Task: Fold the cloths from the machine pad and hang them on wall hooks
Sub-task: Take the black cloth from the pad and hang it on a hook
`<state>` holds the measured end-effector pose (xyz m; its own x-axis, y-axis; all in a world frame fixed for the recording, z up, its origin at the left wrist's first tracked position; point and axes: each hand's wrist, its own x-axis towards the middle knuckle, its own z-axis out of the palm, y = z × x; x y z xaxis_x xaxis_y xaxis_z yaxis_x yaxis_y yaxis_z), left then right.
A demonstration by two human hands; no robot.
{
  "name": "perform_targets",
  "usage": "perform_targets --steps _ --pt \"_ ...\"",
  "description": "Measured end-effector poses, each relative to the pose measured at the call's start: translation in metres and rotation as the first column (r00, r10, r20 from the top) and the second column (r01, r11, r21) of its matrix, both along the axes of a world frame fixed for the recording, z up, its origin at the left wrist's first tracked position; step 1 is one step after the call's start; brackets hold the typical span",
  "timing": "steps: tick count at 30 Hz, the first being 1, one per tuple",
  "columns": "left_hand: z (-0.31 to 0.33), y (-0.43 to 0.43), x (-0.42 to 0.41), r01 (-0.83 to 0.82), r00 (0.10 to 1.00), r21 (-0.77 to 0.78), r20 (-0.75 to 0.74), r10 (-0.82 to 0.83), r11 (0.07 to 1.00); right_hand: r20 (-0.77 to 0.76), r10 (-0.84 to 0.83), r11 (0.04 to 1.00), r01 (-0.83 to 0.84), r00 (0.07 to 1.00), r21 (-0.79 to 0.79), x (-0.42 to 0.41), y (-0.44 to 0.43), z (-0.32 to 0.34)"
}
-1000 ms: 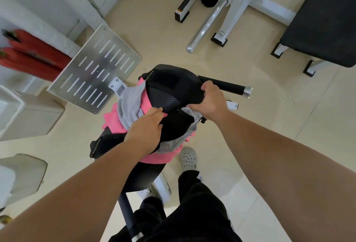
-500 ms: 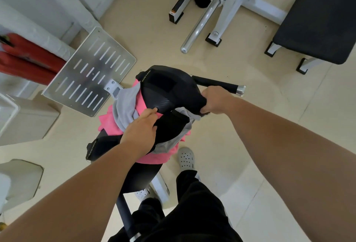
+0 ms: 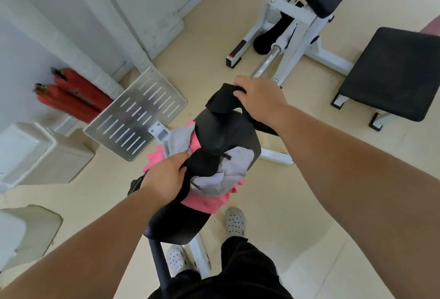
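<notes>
Left hand (image 3: 164,179) pinches a black cloth (image 3: 221,103) beside a grey cloth (image 3: 233,165) and a pink cloth (image 3: 204,203) heaped on the pad (image 3: 226,132). Right hand (image 3: 259,101) clutches what seems its other end, bunched at the pad's far edge.

support: black machine pad (image 3: 223,132) | on it: pink cloth (image 3: 204,202), grey cloth (image 3: 234,168) heaped over it
</notes>
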<state>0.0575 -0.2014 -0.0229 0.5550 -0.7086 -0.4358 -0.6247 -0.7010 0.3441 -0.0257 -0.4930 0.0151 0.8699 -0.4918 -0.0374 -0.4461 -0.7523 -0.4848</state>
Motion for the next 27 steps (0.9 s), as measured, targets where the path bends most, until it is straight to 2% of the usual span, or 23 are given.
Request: perform_targets --steps 6,10,14,17,19,22,24,27 --pt "0.036 0.062 0.018 -0.039 0.993 0.004 0.114 0.039 0.999 0.048 0.066 0.991 -0.060 0.997 -0.119 0.068 0.039 0.065" --pt "0.055 0.108 0.035 -0.210 0.969 -0.131 0.103 0.224 0.969 0.185 0.139 0.990 -0.135 0.973 -0.031 0.098 0.087 0.112" --pt "0.071 0.163 0.063 -0.431 0.879 -0.317 0.062 0.472 0.845 0.240 0.272 0.961 -0.275 0.932 -0.022 0.119 0.153 0.156" --pt "0.076 0.212 0.090 -0.600 0.763 -0.400 -0.023 0.646 0.693 0.241 0.347 0.937 -0.344 0.906 -0.055 0.128 0.211 0.182" --pt "0.083 0.245 0.109 -0.686 0.679 -0.438 -0.099 0.727 0.581 0.235 0.400 0.913 -0.408 0.886 -0.014 0.129 0.253 0.197" --pt "0.098 0.286 0.133 -0.721 0.630 -0.522 -0.220 0.744 0.456 0.104 0.501 0.861 -0.507 0.859 0.036 0.123 0.316 0.221" --pt "0.111 0.303 0.146 -0.691 0.671 -0.559 -0.259 0.695 0.458 -0.058 0.544 0.839 -0.541 0.837 0.053 0.118 0.353 0.234" --pt "0.133 0.315 0.153 -0.608 0.775 -0.607 -0.312 0.550 0.512 -0.224 0.578 0.815 -0.569 0.784 0.112 0.116 0.401 0.241"
